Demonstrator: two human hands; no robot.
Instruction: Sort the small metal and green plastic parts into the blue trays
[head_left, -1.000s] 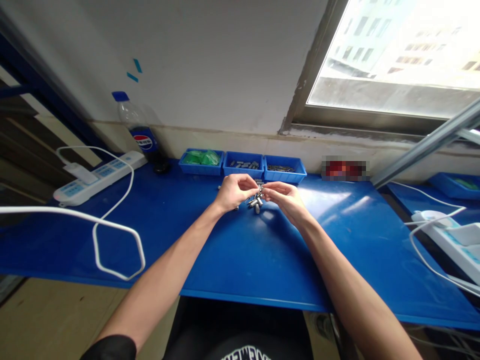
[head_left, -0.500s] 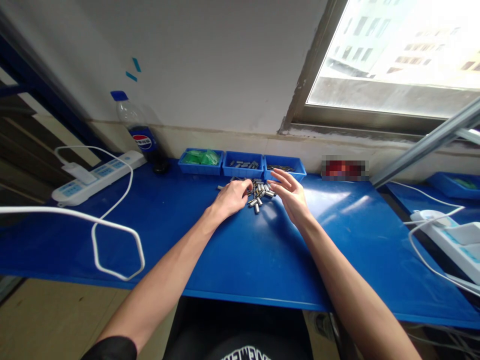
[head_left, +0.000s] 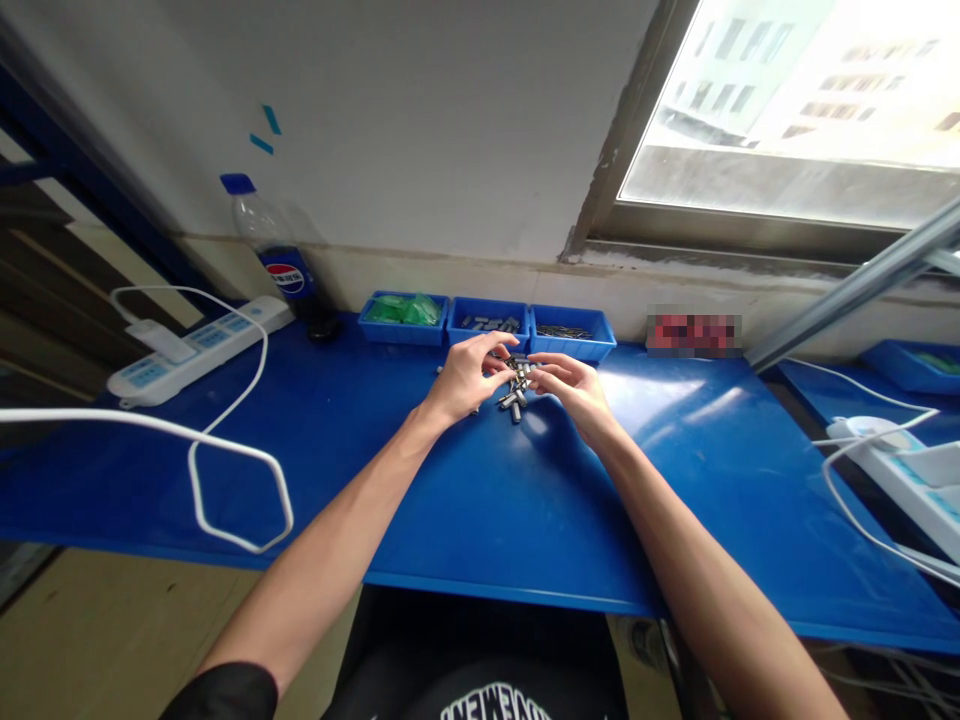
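A small pile of short silvery metal pieces (head_left: 516,400) lies on the blue table, partly covered by my fingers. Over its left side my left hand (head_left: 471,375) arches with thumb and fingers apart. From the right, my right hand (head_left: 574,388) reaches the pile's edge, its fingers stretched and slightly bent, the tips close to or touching the pieces. I see nothing clearly gripped in either hand. Just behind the pile stand three blue bins: one with green packets (head_left: 405,310), a middle one with grey metal pieces (head_left: 491,324), and a right one with thin dark pins (head_left: 566,333).
A cola bottle (head_left: 285,270) and a white power strip (head_left: 199,350) stand at the left. A white cable (head_left: 240,455) loops above the table's left part. Behind the right side are a pixelated red object (head_left: 694,333) and a slanted metal bar (head_left: 847,280). Another power strip (head_left: 900,475) is at far right.
My left hand has lifted slightly and spread its thumb from its fingers over the pile. My right hand has moved left and lower, closer to the pieces. The view has shifted slightly.
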